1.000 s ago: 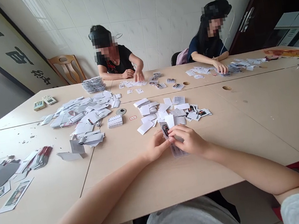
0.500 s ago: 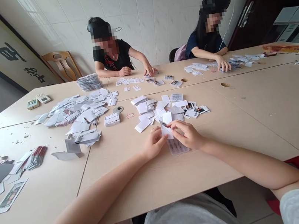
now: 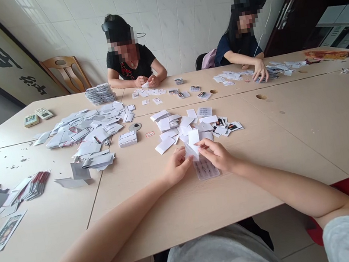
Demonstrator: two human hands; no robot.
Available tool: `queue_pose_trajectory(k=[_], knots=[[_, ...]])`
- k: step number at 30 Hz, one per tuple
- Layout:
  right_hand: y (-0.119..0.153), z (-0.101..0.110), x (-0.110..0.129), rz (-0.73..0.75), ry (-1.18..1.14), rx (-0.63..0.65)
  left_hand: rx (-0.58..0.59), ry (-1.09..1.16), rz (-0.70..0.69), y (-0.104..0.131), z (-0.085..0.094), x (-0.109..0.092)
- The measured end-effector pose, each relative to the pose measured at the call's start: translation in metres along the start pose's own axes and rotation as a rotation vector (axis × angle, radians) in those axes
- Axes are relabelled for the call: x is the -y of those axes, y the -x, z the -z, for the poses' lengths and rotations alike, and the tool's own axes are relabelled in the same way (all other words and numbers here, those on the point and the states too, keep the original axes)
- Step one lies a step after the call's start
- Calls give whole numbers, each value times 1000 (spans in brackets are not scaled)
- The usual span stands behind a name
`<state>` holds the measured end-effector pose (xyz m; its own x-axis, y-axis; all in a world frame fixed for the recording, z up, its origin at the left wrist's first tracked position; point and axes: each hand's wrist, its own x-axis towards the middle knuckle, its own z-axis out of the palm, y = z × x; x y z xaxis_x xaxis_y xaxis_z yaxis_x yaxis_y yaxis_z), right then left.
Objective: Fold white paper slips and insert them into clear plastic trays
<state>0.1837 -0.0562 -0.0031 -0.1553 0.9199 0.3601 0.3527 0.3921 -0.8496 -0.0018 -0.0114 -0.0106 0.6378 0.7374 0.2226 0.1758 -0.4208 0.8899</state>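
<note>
My left hand (image 3: 179, 164) is closed, pinching the left edge of a small white folded paper card (image 3: 192, 150) between thumb and fingers. Across from it, my right hand (image 3: 216, 155) grips the same card's right side with thumb and forefinger. Just under the card, on the table, lies a clear plastic case (image 3: 207, 170) with small dark items in its compartments; my right hand partly covers it. Beyond my hands spreads a loose pile of white cards (image 3: 168, 134), with another clear case (image 3: 204, 112) at its back and several picture cards (image 3: 234, 126) at its right.
A big heap of white papers (image 3: 86, 131) covers the table's left middle, beside a neat card stack (image 3: 127, 139). Red-edged packets (image 3: 38, 184) lie nearer left. Two people sit opposite, handling cards; stacked packs (image 3: 100, 94) stand by one. The table (image 3: 161, 220) has round holes.
The card between my hands has turned and spread, showing more of its white face. The person opposite on the left has drawn both hands together around a small white piece.
</note>
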Motion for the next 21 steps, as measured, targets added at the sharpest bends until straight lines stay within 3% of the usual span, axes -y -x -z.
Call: queue_pose_trajectory(k=[16,21], knots=[[-3,5,2,-53,-106,26,17,-30,7,0,2,-4],[-3,7,0,-67,-141,33,56,80,-10,-1,3,-6]])
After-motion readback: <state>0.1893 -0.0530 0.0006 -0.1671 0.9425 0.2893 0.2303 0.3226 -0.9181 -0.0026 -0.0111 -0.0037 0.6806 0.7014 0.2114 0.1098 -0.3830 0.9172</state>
